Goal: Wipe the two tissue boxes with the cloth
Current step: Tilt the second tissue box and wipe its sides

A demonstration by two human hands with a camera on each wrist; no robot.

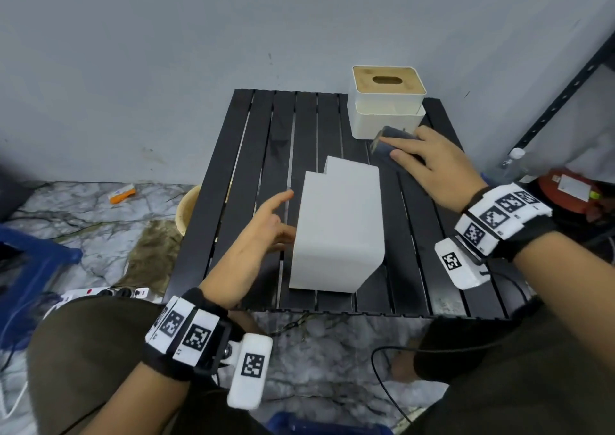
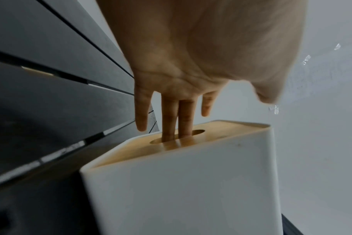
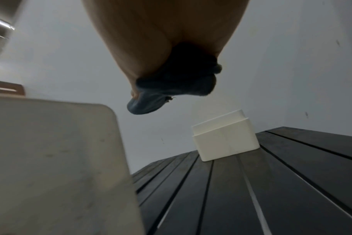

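Observation:
One white tissue box (image 1: 339, 231) lies on its side in the middle of the black slatted table (image 1: 253, 154). My left hand (image 1: 283, 218) is at its left end, and two straight fingers (image 2: 171, 114) reach into the slot of its wooden lid (image 2: 147, 147). The second tissue box (image 1: 387, 115) stands upright at the back right, wooden lid up. Just in front of it, my right hand (image 1: 429, 164) grips a dark blue-grey cloth (image 1: 389, 141), held above the table. In the right wrist view the bunched cloth (image 3: 177, 82) hangs above the upright box (image 3: 223, 139).
The table's back edge meets a grey wall. A beige bucket (image 1: 188, 208) and a power strip (image 1: 109, 293) lie on the floor to the left. A black metal rack (image 1: 565, 91), a plastic bottle (image 1: 512, 161) and a red object (image 1: 565, 188) crowd the right side.

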